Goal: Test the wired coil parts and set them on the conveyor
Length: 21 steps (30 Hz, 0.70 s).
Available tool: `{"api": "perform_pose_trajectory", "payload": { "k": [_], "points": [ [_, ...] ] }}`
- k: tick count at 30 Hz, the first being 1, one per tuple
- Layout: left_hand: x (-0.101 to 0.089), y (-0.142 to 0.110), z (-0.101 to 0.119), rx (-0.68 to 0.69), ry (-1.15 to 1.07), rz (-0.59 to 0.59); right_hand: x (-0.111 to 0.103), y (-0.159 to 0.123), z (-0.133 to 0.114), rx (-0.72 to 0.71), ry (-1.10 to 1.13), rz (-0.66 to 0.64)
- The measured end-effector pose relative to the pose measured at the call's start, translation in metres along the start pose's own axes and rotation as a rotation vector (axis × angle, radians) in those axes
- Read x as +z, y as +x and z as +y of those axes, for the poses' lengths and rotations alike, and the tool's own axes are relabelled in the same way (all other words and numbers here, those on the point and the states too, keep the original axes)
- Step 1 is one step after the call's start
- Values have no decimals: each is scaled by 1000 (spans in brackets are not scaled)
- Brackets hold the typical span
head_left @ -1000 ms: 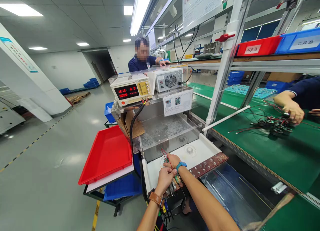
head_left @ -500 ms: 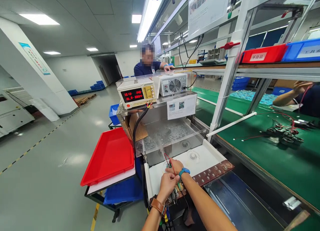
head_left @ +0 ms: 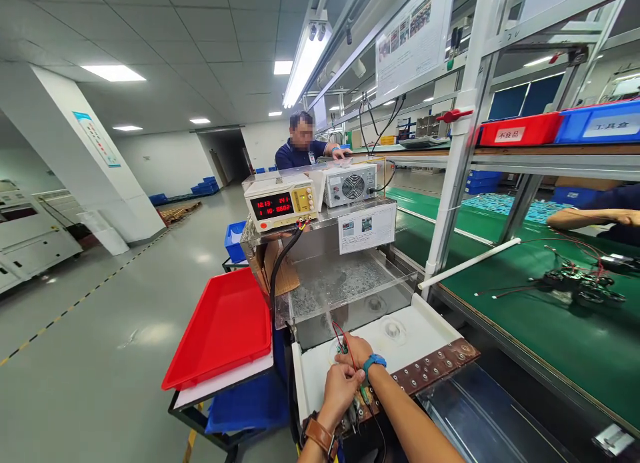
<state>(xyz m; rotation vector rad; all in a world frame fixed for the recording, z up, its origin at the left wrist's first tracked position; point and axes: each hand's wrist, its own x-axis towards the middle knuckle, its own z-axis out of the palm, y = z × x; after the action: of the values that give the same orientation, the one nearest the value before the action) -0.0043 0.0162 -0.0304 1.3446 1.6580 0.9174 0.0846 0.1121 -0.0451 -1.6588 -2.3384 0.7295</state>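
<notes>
Over the white tray point(head_left: 425, 321), my right hand point(head_left: 358, 351), with a blue band at its wrist, has its fingers closed on a small green circuit board point(head_left: 342, 349), mostly covered by them. A thin red wire point(head_left: 337, 325) loops up from the board and runs back down across that hand. Just below and to the left, my left hand point(head_left: 340, 391) pinches the wire near its lower end; a brown watch strap is on this wrist. Under the fingers, clips and dark leads point(head_left: 364, 395) hang at the brown terminal strip point(head_left: 435, 366) along the tray's front edge.
A power supply point(head_left: 279, 206) with red digits and a grey fan unit point(head_left: 351, 185) stand on the metal shelf ahead. To the left is a red tray point(head_left: 225, 319) on a cart. At right, wired assemblies point(head_left: 575, 276) lie on a green bench; two other people are nearby.
My view has tilted slightly upward. Both hands keep their hold on the board and wire. The supply's digits differ, and the co-worker at right has lowered an arm.
</notes>
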Motion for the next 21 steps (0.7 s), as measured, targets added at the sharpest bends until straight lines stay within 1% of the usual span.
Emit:
{"api": "perform_pose_trajectory", "payload": {
  "k": [5,7,9,11,12,14,17,18,19,20,21],
  "points": [
    [-2,0,8,27,-12,23,-7,-5,-11,9,-11,17],
    [-4,-2,11,64,-15,8,-11,-9,-17,24,14,77],
    [-7,-3,14,92,-53,16,-23,-11,-17,75,125,229],
    [-10,-1,14,73,-151,79,-47,-15,-2,171,300,457],
    [-11,1,14,56,-193,96,-65,-19,12,228,385,576],
    [-11,6,12,18,-255,123,-109,-38,56,354,499,795],
    [-9,11,8,-25,-287,134,-182,-91,145,563,522,1092],
    [-7,13,7,-34,-279,124,-204,-110,177,646,494,1150],
    [-6,14,6,-41,-263,108,-223,-128,207,751,455,1179],
    [-5,16,5,-47,-243,88,-239,-145,236,861,405,1191],
    [-5,18,3,-57,-222,69,-251,-159,262,955,363,1170]
  ]
}}
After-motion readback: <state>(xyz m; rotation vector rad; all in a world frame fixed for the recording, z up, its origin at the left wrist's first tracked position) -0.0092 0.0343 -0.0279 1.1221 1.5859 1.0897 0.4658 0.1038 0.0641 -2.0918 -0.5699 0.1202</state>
